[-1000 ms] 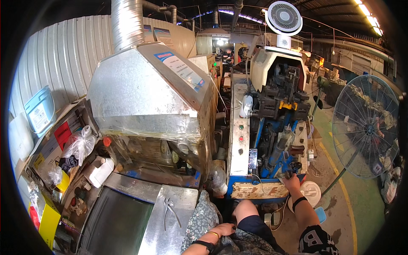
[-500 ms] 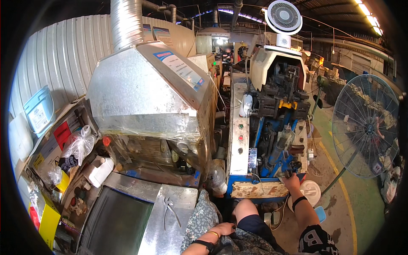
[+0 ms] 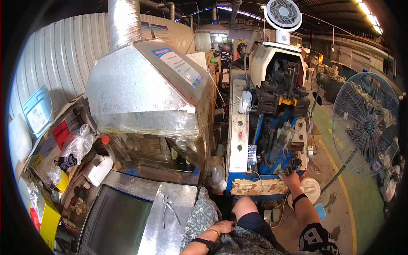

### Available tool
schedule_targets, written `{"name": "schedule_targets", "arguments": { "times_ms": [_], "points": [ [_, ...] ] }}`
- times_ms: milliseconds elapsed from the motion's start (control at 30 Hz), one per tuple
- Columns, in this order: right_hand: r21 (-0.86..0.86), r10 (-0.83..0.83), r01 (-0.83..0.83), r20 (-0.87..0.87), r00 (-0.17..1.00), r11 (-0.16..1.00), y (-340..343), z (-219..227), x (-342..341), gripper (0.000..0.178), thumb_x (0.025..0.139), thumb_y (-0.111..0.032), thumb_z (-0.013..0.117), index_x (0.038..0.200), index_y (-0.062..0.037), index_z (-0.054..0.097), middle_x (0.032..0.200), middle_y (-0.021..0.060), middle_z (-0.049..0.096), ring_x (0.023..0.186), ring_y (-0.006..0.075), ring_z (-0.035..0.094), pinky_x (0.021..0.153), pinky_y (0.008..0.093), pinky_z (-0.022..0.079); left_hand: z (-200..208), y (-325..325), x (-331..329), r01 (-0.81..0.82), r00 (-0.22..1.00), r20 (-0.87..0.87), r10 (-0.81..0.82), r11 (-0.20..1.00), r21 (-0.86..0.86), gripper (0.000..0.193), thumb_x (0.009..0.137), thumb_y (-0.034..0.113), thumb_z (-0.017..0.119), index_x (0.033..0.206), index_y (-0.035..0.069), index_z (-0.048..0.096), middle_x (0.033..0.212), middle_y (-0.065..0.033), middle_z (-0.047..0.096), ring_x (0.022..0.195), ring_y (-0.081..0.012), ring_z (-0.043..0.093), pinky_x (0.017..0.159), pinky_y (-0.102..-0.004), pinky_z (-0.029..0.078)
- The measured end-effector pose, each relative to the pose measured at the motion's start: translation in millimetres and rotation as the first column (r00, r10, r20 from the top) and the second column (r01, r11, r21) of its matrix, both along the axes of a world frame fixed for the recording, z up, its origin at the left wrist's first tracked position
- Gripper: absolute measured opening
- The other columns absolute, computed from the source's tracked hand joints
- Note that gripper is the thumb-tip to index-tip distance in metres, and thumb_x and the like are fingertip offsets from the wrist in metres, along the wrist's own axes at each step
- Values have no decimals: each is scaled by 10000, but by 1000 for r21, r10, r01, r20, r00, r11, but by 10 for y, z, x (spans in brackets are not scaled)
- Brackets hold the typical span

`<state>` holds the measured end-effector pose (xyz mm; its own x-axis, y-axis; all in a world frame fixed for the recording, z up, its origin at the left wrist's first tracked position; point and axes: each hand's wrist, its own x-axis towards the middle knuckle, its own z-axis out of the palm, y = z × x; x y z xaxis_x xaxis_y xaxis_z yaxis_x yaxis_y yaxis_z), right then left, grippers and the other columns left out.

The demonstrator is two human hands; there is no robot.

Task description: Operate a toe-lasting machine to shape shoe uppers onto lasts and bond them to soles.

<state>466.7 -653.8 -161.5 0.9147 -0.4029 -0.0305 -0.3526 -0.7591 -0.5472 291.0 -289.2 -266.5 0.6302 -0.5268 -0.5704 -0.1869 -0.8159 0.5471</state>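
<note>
My right hand (image 3: 291, 180) reaches to the front end of a blue and black machine (image 3: 278, 140), its fingers closed round a small dark handle (image 3: 288, 171). A black band circles that wrist. My left hand (image 3: 225, 226) rests on my lap against a dark floral cloth (image 3: 244, 241), fingers curled; whether they hold anything is hidden. To its left a pair of pliers (image 3: 170, 210) lies, jaws pointing away from me, on a shiny metal plate (image 3: 159, 238) beside a dark conveyor belt (image 3: 117, 223).
A large metal hood (image 3: 136, 89) with a silver duct stands at left. Left of the belt sit a white jug (image 3: 97, 171) and a yellow box (image 3: 49, 227). A white fan (image 3: 283, 16) tops the machine; a big floor fan (image 3: 369, 125) stands right. A round white lid (image 3: 310, 190) lies near my right forearm.
The view has shifted slightly. My left hand has moved a little forward on my lap. My right hand remains at the dark handle, and the pliers lie where they were.
</note>
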Motion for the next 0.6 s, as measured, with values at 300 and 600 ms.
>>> {"name": "schedule_targets", "arguments": {
  "times_ms": [300, 600],
  "points": [
    [-37, -10, 11, 22, 1000, 999, 56, 52, -34, 740, 746, -403, 729, 1279, 23, 444, 1125, 212, 632, 1026, 362, 619, 864, 439, 515, -8, -1, 1, -1, 1000, 4, 1, 1000, 13, 527, 934, 377, 489, 1345, 47, 470, 1325, -216, 519, 1239, -371, 476, 1027, -436, 380],
    [-49, -38, 41, 47, 998, 998, 57, 23, -20, 717, 715, -407, 736, 1230, 25, 485, 1090, 216, 644, 1015, 368, 621, 864, 440, 507, 67, 10, -18, 2, 1000, -5, -2, 1000, 3, 531, 935, 375, 487, 1342, 35, 468, 1331, -220, 513, 1253, -367, 467, 1036, -428, 376]
  ]
}}
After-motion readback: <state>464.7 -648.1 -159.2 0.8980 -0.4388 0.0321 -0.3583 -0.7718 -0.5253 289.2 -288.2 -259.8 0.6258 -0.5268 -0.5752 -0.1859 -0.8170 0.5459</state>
